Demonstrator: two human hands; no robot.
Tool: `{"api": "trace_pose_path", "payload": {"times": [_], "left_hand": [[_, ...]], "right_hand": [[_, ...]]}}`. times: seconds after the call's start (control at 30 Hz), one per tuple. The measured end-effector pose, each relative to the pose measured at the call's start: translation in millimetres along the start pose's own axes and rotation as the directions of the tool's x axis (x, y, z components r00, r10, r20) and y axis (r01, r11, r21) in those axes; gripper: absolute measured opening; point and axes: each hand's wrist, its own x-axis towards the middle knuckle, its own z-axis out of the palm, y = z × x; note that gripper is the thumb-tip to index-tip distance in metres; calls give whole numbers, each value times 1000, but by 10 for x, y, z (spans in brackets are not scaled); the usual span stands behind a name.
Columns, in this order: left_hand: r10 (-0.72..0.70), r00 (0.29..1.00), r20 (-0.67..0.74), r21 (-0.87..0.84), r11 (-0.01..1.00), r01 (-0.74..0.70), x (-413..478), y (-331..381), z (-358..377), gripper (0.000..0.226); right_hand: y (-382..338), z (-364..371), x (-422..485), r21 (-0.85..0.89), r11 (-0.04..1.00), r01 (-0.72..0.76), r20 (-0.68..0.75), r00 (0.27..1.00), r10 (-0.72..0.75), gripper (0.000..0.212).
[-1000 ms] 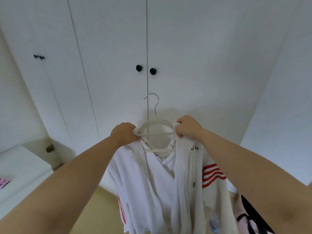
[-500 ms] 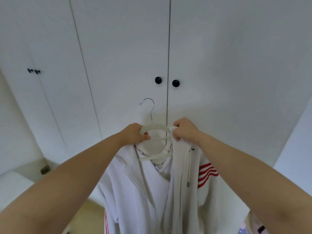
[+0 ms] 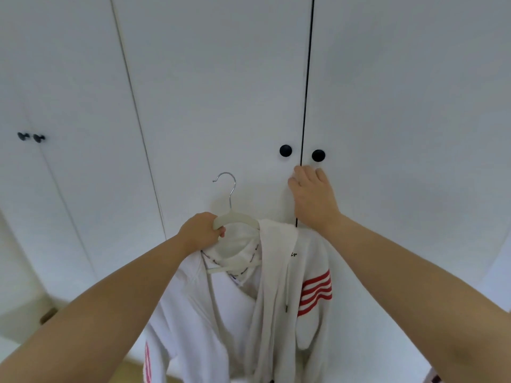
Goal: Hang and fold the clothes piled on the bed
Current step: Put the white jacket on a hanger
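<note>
Head view, facing a run of white wardrobe doors (image 3: 215, 100).

Left hand (image 3: 200, 232): fingers curled round the left shoulder of a pale hanger (image 3: 235, 218), gripping it firmly. The thumb side faces the camera; fingertips wrap under the hanger arm. The hanger's metal hook (image 3: 228, 186) rises directly above and slightly right of this hand, free of any rail, with the open end of the hook turned left.

White hoodie (image 3: 276, 294): draped on the hanger, hanging below and to the right of the left hand, in front of the doors. The left side of the collar sits just under the gripping hand, touching it. The hood and front opening fall down the centre; a drawstring (image 3: 286, 288) hangs beside the opening. Red stripes (image 3: 315, 291) band the sleeve on the right side; a second set of red stripes (image 3: 148, 364) shows low on the left. Small dark lettering sits near the right chest, too small to read.

Right hand (image 3: 309, 193): clear of the garment and hanger, raised above the hoodie's right shoulder. Fingers are extended and lie against the doors at the dark seam between them, just below the pair of black knobs (image 3: 285, 150). It holds nothing; whether the fingertips hook the door edge cannot be told.

Further left, a second pair of dark knobs (image 3: 31, 137) sits on another pair of doors. A strip of tan floor (image 3: 132, 371) shows at the bottom left.
</note>
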Motion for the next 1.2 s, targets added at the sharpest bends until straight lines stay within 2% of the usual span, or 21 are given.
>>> {"api": "trace_pose_path", "payload": {"times": [0.1, 0.2, 0.27, 0.37, 0.47, 0.63, 0.77, 0.83, 0.9, 1.0, 1.1, 1.2], "left_hand": [[-59, 998, -29, 21, 998, 59, -55, -132, 2, 27], [-120, 992, -45, 24, 992, 121, -100, -174, -8, 25], [-143, 988, -54, 16, 989, 144, -121, -172, -22, 23], [-159, 985, -68, 21, 987, 161, -176, -170, -33, 20], [-170, 982, -82, 24, 985, 173, -243, -189, -31, 16], [-225, 969, -102, 24, 973, 229, -440, -276, -13, 16], [-273, 956, -108, 16, 961, 276, -613, -325, 19, 17], [-284, 952, -116, 19, 957, 288, -689, -327, 31, 16], [-291, 949, -121, 21, 955, 295, -762, -319, 47, 16], [-289, 950, -121, 29, 955, 294, -878, -321, 87, 17], [-297, 948, -116, 38, 952, 303, -1003, -353, 123, 17], [-287, 952, -102, 51, 955, 293, -1058, -395, 173, 18]], "right_hand": [[87, -64, 28, 26, 980, -196, -96, 976, 197, 30], [111, -153, 114, 48, 973, -225, -163, 959, 230, 35], [106, -233, 212, 33, 969, -244, -117, 962, 247, 32], [113, -327, 324, -8, 962, -273, 27, 962, 273, 27], [162, -385, 369, 34, 964, -264, 117, 959, 259, 25], [187, -603, 405, 29, 983, -182, 247, 954, 169, 23], [241, -712, 345, 8, 995, -102, 211, 973, 98, 51], [225, -806, 317, -63, 998, -5, 195, 981, 17, 54], [191, -883, 278, -145, 984, 98, 141, 987, -78, 42], [124, -1005, 220, -244, 960, 139, 230, 970, -82, 24], [58, -1142, 130, -235, 951, 203, 330, 937, -118, 23], [-87, -1374, 70, -375, 871, 319, 417, 897, -149, 9]]}}
